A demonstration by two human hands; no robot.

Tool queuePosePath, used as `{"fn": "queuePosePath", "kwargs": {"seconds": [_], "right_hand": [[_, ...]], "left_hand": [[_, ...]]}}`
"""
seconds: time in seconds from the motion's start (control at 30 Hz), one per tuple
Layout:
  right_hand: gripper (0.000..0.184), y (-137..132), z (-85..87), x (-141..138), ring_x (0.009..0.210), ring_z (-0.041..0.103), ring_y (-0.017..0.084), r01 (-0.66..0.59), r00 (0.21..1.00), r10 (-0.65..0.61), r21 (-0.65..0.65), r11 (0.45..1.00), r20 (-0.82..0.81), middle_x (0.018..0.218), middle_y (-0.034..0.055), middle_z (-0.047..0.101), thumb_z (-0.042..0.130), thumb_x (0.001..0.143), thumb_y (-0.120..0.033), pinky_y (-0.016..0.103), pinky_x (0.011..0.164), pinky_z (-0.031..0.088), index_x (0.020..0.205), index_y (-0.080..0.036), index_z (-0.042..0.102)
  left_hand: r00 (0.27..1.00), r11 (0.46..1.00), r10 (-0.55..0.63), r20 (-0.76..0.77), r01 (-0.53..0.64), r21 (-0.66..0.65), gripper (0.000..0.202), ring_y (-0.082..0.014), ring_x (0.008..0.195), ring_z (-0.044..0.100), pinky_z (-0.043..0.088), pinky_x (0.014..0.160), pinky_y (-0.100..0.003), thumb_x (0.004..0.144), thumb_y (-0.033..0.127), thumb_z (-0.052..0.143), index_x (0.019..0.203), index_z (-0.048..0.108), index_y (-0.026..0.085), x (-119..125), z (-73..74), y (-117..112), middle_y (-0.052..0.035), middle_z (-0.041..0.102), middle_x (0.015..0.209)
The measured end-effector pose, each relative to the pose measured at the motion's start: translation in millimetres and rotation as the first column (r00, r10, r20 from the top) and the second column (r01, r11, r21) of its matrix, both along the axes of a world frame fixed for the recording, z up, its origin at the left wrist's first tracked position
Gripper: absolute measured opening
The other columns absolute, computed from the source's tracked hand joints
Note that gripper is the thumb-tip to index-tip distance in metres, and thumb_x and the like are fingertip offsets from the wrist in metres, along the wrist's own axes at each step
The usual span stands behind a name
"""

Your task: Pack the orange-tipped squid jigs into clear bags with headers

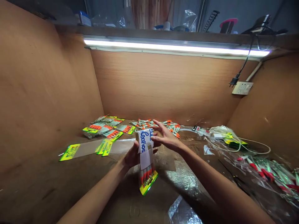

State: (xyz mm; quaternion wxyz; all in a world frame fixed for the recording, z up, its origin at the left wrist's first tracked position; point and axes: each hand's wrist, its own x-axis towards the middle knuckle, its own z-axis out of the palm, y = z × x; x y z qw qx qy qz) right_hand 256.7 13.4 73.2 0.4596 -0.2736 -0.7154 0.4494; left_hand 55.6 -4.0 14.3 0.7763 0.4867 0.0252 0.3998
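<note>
My left hand [131, 155] is closed round a clear pack of fishing lures [146, 172], orange-tipped, with a yellow-green header card pointing down toward me. A white carton piece with blue lettering [145, 141] covers the upper part of this pack. Beside the carton's right edge is my right hand [167, 137], its fingers spread, the thumb at or close to the edge. Whether the thumb presses on it I cannot tell. Behind the hands lies a heap of loose orange-and-pale lures [171, 126]. Flat clear bags with yellow cards [72, 151] lie left of my left hand.
Filled lure packs [102, 129] are piled at the back left. To the right lie a white cord [254, 152], a plastic bag [220, 132], red-tipped lures [263, 171] and dark-handled scissors or pliers [238, 180]. A plug [234, 81] hangs by the wall socket [243, 88].
</note>
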Motion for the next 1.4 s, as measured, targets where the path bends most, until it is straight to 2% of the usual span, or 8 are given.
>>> {"fn": "queuePosePath", "kwargs": {"seconds": [0.2, 0.37, 0.57, 0.67, 0.73, 0.83, 1.1, 1.4], "right_hand": [[0.067, 30.2, 32.3, -24.3, 0.082, 0.066, 0.016, 0.065, 0.920, -0.067, -0.019, 0.998, -0.386, 0.093, 0.0019, 0.072, 0.083, 0.071, -0.031, 0.031, 0.080, 0.055, 0.131, -0.021, 0.056], [0.060, 29.8, 25.2, 37.7, 0.087, 0.068, 0.018, 0.338, 0.832, -0.322, -0.048, 0.940, -0.452, 0.104, 0.0049, 0.072, 0.079, 0.075, -0.037, 0.034, 0.082, 0.055, 0.129, -0.022, 0.057], [0.056, 16.1, -4.6, 103.1, 0.122, 0.054, 0.036, 0.692, 0.608, -0.783, 0.394, 0.604, 0.134, 0.129, 0.0186, 0.062, 0.079, 0.069, -0.041, 0.055, 0.104, 0.040, 0.119, -0.017, 0.068], [0.039, 1.2, -14.8, 70.7, 0.124, 0.055, 0.031, 0.481, 0.696, -0.670, 0.525, 0.703, 0.259, 0.130, 0.0153, 0.063, 0.066, 0.085, -0.043, 0.051, 0.109, 0.037, 0.116, -0.020, 0.071], [0.038, -5.1, -19.5, 37.3, 0.114, 0.062, 0.027, 0.261, 0.825, -0.419, 0.401, 0.878, 0.380, 0.123, 0.0111, 0.068, 0.060, 0.090, -0.042, 0.044, 0.099, 0.048, 0.121, -0.023, 0.068], [0.027, -0.3, -24.4, 3.3, 0.081, 0.071, 0.021, 0.222, 0.834, -0.308, 0.233, 0.947, 0.458, 0.091, 0.0069, 0.076, 0.061, 0.088, -0.039, 0.031, 0.070, 0.055, 0.099, -0.018, 0.074], [0.014, 11.9, -32.0, 13.4, 0.093, 0.065, 0.024, 0.426, 0.705, -0.586, 0.422, 0.800, 0.400, 0.096, 0.0093, 0.072, 0.064, 0.085, -0.022, 0.036, 0.085, 0.048, 0.095, -0.017, 0.073], [0.017, -17.8, -38.9, -22.9, 0.093, 0.058, 0.022, 0.058, 0.621, -0.623, 0.764, 0.642, 0.476, 0.100, 0.0082, 0.065, 0.056, 0.094, -0.014, 0.032, 0.081, 0.047, 0.104, -0.021, 0.068]], "left_hand": [[0.999, 0.997, -0.034, -0.004, 0.033, -0.063, 0.100, -0.0399, 0.142, 0.033, 0.024, 0.116, -0.052, 0.071, 0.081, 0.061, 0.140, 0.050, 0.009, -4.7, -7.2, 2.1, -0.0243, 0.045, 0.148], [0.998, 0.986, -0.039, 0.039, 0.045, -0.158, 0.092, -0.0358, 0.138, 0.041, 0.027, 0.113, -0.050, 0.080, 0.079, 0.053, 0.144, 0.043, 0.015, -5.3, -7.8, 4.9, -0.0225, 0.047, 0.147], [0.995, 0.970, -0.058, 0.082, 0.075, -0.230, 0.101, -0.0361, 0.136, 0.044, 0.027, 0.112, -0.051, 0.082, 0.079, 0.050, 0.156, 0.020, 0.017, -1.8, -4.8, 3.3, -0.0261, 0.043, 0.149], [0.992, 0.963, -0.093, 0.083, 0.111, -0.246, 0.104, -0.0371, 0.136, 0.044, 0.027, 0.112, -0.051, 0.080, 0.078, 0.053, 0.156, 0.016, 0.018, 7.3, -3.7, -1.5, -0.0255, 0.040, 0.151], [0.989, 0.959, -0.120, 0.087, 0.138, -0.249, 0.102, -0.0370, 0.135, 0.046, 0.029, 0.110, -0.050, 0.080, 0.079, 0.053, 0.155, 0.021, 0.018, 13.7, -3.5, -5.4, -0.0239, 0.044, 0.148], [0.987, 0.953, -0.138, 0.083, 0.155, -0.259, 0.099, -0.0375, 0.132, 0.048, 0.033, 0.108, -0.050, 0.079, 0.082, 0.049, 0.150, 0.034, 0.016, 17.4, -4.9, -6.9, -0.0228, 0.053, 0.140], [0.884, 0.916, 0.338, -0.321, -0.387, -0.101, 0.049, -0.0290, 0.114, 0.062, 0.045, 0.095, -0.037, 0.082, 0.037, 0.074, 0.122, 0.066, 0.011, 11.0, -19.3, 16.1, -0.0182, 0.071, 0.116], [0.764, 0.844, 0.532, -0.365, -0.511, 0.159, 0.023, -0.0170, 0.070, 0.060, 0.043, 0.069, -0.026, 0.084, 0.034, 0.063, 0.086, 0.071, 0.013, 26.2, -31.8, 17.4, -0.0034, 0.069, 0.075]]}}
